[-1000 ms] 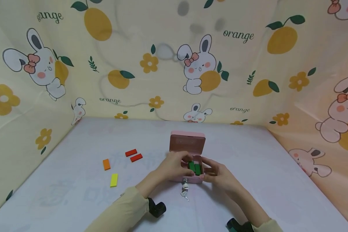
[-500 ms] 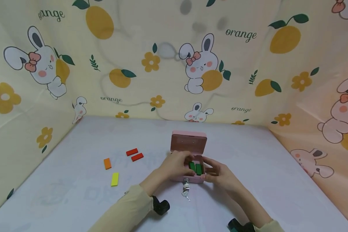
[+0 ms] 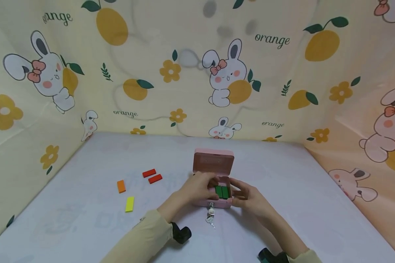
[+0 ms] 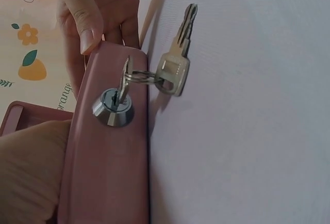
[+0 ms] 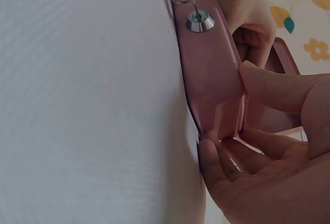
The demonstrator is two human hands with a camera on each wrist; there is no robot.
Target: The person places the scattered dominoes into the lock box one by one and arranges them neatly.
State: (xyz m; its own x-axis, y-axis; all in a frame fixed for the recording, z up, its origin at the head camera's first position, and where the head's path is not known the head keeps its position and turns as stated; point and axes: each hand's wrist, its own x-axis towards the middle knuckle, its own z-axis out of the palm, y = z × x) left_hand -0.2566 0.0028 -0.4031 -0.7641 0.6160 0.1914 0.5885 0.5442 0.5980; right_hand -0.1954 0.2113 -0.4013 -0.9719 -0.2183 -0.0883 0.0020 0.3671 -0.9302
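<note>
A small pink lockbox [image 3: 224,204] stands with its lid [image 3: 214,162] raised. Two green blocks [image 3: 225,192] lie side by side inside it. My left hand [image 3: 200,186] reaches into the left part of the box, its fingertips close beside the left green block; I cannot tell whether they pinch anything. My right hand [image 3: 250,197] grips the box's right side, with the thumb [image 5: 273,85] on the rim and the fingers [image 5: 216,164] against the outer wall. A key sits in the front lock [image 4: 114,108], with a second key [image 4: 175,72] hanging from its ring.
On the table to the left lie two red blocks [image 3: 155,178], an orange block [image 3: 121,186] and a yellow block [image 3: 129,204]. A patterned cloth [image 3: 191,91] with rabbits and oranges surrounds the white table surface [image 3: 273,160].
The left green block has straightened and settled against the other green block. The thumb of my left hand has shifted slightly left, away from it. My right hand stays on the box.
</note>
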